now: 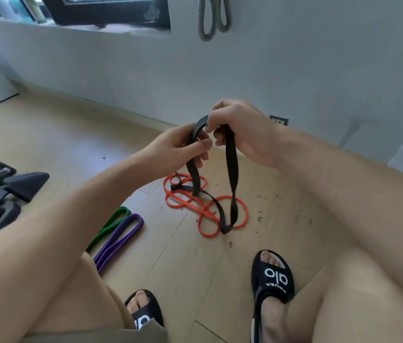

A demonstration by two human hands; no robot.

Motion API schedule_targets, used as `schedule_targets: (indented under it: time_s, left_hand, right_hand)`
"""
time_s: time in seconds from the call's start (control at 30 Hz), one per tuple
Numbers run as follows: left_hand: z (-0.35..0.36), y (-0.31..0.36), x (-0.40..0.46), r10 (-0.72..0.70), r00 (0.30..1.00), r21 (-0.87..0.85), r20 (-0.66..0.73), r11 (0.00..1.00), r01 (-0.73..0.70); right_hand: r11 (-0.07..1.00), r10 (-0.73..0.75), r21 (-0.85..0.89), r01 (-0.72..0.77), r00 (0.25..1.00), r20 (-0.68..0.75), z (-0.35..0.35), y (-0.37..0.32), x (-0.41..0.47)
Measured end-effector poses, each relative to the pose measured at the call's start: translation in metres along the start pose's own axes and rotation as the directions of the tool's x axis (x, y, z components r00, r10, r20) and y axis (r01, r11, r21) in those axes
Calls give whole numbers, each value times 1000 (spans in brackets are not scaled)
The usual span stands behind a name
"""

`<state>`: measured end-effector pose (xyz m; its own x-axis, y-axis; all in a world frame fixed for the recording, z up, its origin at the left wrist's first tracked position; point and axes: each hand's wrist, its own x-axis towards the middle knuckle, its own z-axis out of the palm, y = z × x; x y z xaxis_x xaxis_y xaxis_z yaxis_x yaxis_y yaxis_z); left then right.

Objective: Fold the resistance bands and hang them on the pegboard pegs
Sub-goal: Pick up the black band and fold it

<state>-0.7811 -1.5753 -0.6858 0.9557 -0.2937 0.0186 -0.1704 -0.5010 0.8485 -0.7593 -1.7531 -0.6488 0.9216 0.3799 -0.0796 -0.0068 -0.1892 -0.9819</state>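
5 resistance bands are visible in total. 1 black band point(232, 167) is held up between 2 bare hands, the left hand point(178, 147) and the right hand point(240, 129), each gripping it near the top; its lower loops trail to the floor. 1 orange band point(188, 206) lies coiled on the wooden floor beneath it. 1 green band point(111, 225) and 1 purple band point(121, 237) lie side by side to the left. 1 grey band point(214, 17) hangs in 2 loops on the wall above. 2 black slide sandals are worn, the left sandal point(146, 315) and the right sandal point(273, 276).
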Motion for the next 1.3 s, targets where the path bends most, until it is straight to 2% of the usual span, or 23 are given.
schedule_targets:
  time_s: [0.17,0.4,0.67,0.83,0.97,1.1,1.3]
  left_hand:
    - [-1,2,-3,6,1000,-9,21,1000,-6]
    - [12,8,-2,26,998,-90,64,996,-21]
    - [20,5,2,20,1000,-131,21,991,-17]
    - [21,1,8,41,997,41,-59,998,-38]
    - [10,-4,10,16,994,226,-112,974,10]
    - [-2,-6,10,36,995,305,-96,952,-5]
    - [-8,-6,10,60,993,359,-105,933,-18]
  right_hand:
    - [1000,24,12,-25,997,71,-8,6,-6]
    - [997,-29,77,31,999,-26,2,2,-1]
    - [952,21,305,12,994,-106,18,-5,6]
    - [956,-5,290,39,993,-117,17,-5,10]
    - [987,-19,154,50,980,-196,7,-2,12]
    - [997,-37,60,56,959,-280,-2,2,12]
    - [994,-111,-23,109,948,-300,-5,2,13]
